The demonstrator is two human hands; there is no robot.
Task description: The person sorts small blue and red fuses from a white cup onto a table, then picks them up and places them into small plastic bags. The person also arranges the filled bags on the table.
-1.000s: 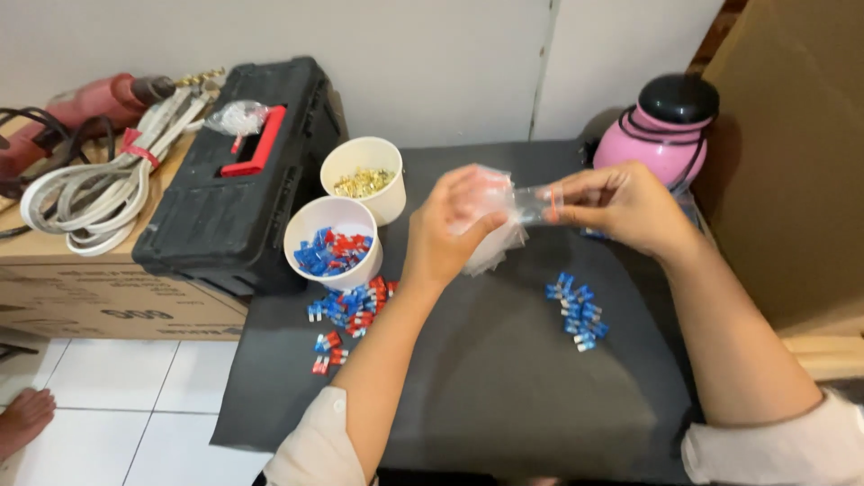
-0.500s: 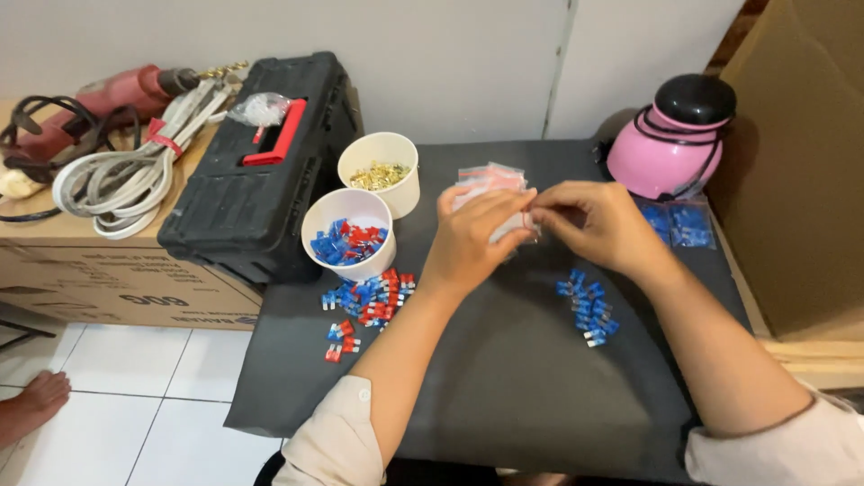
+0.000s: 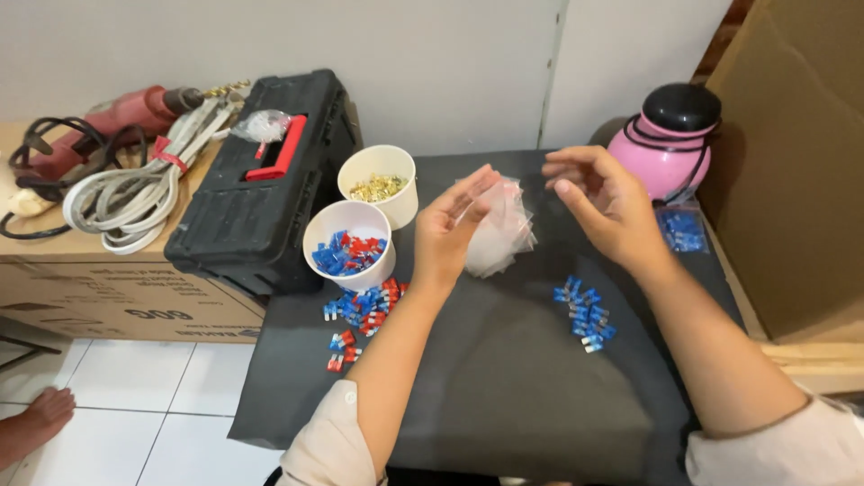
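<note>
My left hand (image 3: pixel 453 227) is raised over the black mat (image 3: pixel 504 387) and holds a bunch of small clear plastic bags (image 3: pixel 502 232) between thumb and fingers. My right hand (image 3: pixel 601 203) hovers just right of the bags, fingers spread and nothing in it. A small heap of blue connectors (image 3: pixel 585 315) lies on the mat below my right wrist. A looser heap of red and blue connectors (image 3: pixel 360 310) lies left of my left forearm, beside a white cup of red and blue pieces (image 3: pixel 349 245). Behind that stands a second white cup with gold-coloured pieces (image 3: pixel 379 185).
A black toolbox with a red handle (image 3: pixel 261 184) sits to the left, with a red drill (image 3: pixel 108 117) and coiled cables (image 3: pixel 135 193) on a cardboard box. A pink jug (image 3: pixel 670 144) and a blue packet (image 3: pixel 682 229) are at the right, by a big cardboard sheet (image 3: pixel 792 162). A bare foot (image 3: pixel 36 423) shows at lower left.
Both hands were pinching the clear bags together. My right hand has now let go and drawn off to the right, while the left keeps the bags.
</note>
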